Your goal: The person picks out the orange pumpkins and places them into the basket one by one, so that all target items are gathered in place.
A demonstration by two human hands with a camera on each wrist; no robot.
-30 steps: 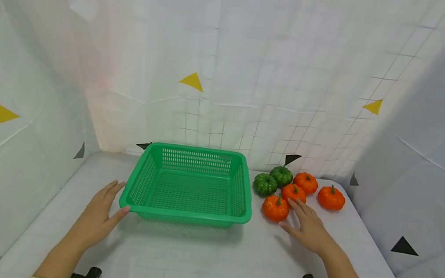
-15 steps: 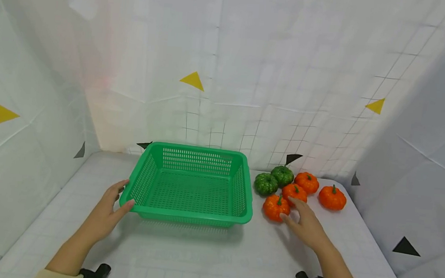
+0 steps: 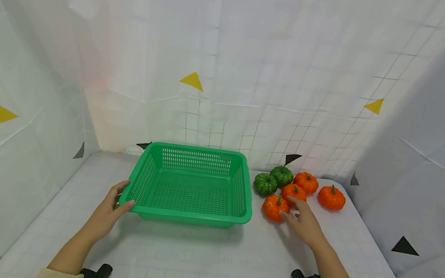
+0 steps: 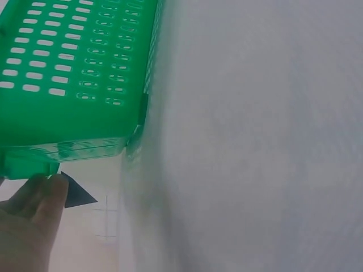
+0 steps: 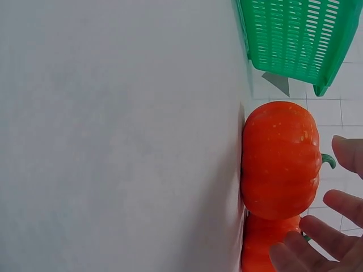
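A green plastic basket (image 3: 190, 214) with slotted walls stands on the white table. My left hand (image 3: 105, 215) holds its near left corner, thumb on the rim and fingers along the left side. In the left wrist view, fingertips (image 4: 54, 187) meet the rim of the basket (image 4: 68, 122). My right hand (image 3: 307, 226) hovers beside the nearest orange pumpkin (image 3: 275, 208), fingers spread and holding nothing. The right wrist view has this pumpkin (image 5: 281, 158) lying on its own, with its green stem toward the thumb. A second orange pumpkin (image 3: 294, 193) sits just behind it, close to the fingertips.
Two green pumpkins (image 3: 265, 184) lie between the basket and the orange ones. More orange pumpkins (image 3: 331, 198) rest at the back right. White sheets (image 3: 229, 60) with grid lines and yellow and black triangles enclose the table's back and sides.
My left hand has moved right and inward onto the basket's corner. My right hand has shifted slightly left, its thumb nearer the closest orange pumpkin. Basket and pumpkins stay in place.
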